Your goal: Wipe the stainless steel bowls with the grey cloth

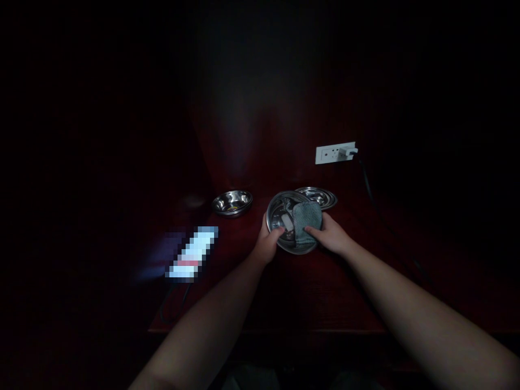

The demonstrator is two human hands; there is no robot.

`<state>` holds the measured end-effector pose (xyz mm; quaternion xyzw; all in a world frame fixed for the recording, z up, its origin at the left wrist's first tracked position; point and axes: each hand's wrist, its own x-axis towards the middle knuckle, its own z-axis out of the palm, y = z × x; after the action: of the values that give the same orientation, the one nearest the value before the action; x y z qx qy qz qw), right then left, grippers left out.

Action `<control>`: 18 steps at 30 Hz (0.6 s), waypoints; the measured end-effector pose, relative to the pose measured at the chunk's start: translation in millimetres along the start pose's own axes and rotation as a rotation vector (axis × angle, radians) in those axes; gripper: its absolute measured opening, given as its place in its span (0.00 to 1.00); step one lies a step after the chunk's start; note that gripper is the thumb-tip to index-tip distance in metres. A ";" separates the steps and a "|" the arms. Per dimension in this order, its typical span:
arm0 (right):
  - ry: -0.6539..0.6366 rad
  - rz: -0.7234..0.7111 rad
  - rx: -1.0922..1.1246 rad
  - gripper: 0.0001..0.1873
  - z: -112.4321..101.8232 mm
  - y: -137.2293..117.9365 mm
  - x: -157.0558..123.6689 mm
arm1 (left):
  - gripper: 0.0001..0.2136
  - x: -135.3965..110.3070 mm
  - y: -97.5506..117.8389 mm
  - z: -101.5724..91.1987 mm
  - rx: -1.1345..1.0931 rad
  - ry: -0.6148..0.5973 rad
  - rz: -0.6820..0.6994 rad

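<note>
Silver steel bowl — grey-blue cloth, dark red table, white socket

steel bowl, stacked steel dishes, wall socket with plug, lit screen

shiny metal bowl; soft grey cloth; dark wood table

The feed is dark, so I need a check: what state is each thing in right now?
held bowl: tilted toward the camera, gripped by left hand.
cloth: folded, pressed into held bowl by right hand.
second bowl: upright on the table, untouched.
rear dish: flat on the table.
wall socket: plug inserted.
</note>
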<state>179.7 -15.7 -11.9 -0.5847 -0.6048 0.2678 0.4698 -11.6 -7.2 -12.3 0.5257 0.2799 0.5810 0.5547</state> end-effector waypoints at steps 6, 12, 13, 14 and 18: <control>0.048 -0.023 0.010 0.32 3.8 6.3 4.7 | 0.32 -1.3 0.7 3.1 -0.031 -0.051 0.030; 0.038 -0.039 -0.061 0.38 1.2 6.6 4.2 | 0.31 0.1 0.5 3.4 0.019 -0.039 0.064; 0.022 -0.037 -0.065 0.40 0.6 7.8 4.3 | 0.31 0.4 0.0 3.3 0.020 -0.039 0.068; 0.005 -0.034 -0.061 0.41 -0.1 9.0 4.5 | 0.31 0.7 -0.7 3.2 0.021 -0.038 0.072; -0.083 -0.022 -0.007 0.43 -4.1 5.6 6.1 | 0.30 2.8 -4.7 2.3 0.014 -0.013 0.064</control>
<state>186.7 -9.8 -13.5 -0.5682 -0.6310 0.2845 0.4450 -7.3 -4.1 -15.0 0.5421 0.2633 0.5930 0.5339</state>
